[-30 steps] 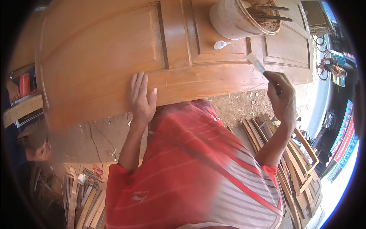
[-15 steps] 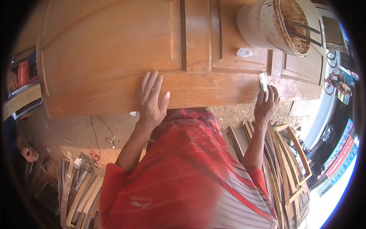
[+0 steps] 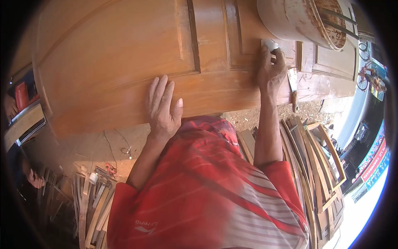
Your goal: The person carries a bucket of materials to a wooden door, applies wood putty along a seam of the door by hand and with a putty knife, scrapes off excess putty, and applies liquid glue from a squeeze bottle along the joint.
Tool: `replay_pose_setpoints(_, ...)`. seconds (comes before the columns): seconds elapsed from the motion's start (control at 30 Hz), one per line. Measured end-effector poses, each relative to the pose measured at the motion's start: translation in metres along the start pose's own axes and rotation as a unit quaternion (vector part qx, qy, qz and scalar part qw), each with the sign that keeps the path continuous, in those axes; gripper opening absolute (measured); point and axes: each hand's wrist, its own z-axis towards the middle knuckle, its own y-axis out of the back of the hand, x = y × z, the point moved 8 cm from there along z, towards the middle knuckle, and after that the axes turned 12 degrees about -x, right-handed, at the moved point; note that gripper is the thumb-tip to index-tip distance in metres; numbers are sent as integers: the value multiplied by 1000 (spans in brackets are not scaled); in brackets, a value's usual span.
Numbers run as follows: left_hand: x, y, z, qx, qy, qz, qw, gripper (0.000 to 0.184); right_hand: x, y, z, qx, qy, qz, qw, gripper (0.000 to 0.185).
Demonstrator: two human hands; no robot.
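My left hand (image 3: 161, 106) lies flat near the front edge of a brown panelled wooden door (image 3: 112, 54), its fingers spread and nothing in them. Farther up the door, my right hand (image 3: 272, 72) has its thumb and fingers closed around a small white bottle (image 3: 270, 44), partly hidden by the fingers. Just right of that wrist rests a putty knife (image 3: 294, 87), its pale blade on the door and its handle jutting over the front edge. Behind the bottle, a large stained white bucket (image 3: 290, 18) sits on the door with sticks (image 3: 338, 27) in it.
Wood strips and frames (image 3: 317, 166) lean at the lower right, and more wood strips (image 3: 93, 207) stand at the lower left. A cable (image 3: 112, 145) runs over the ground. At the far left is another person's hand (image 3: 35, 179). A bicycle (image 3: 363, 79) and banner (image 3: 375, 166) are at right.
My right hand has let go of the putty knife at the door's edge, moved left and forward, and closed on the white bottle. My left hand stays flat on the door.
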Motion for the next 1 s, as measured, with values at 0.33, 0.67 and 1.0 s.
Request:
replay_pose_setpoints(0.33,-8,2,10,19,-22,-19,999,54,22,17,-76,93,-69,130,985,27)
replay_pose_setpoints(0.67,-63,-31,50,104,106,-292,945,47,54,13,-178,286,-156,167,931,36)
replay_pose_setpoints(1.0,-91,-74,-1,136,283,-405,859,30,42,49,-148,367,-28,185,911,39)
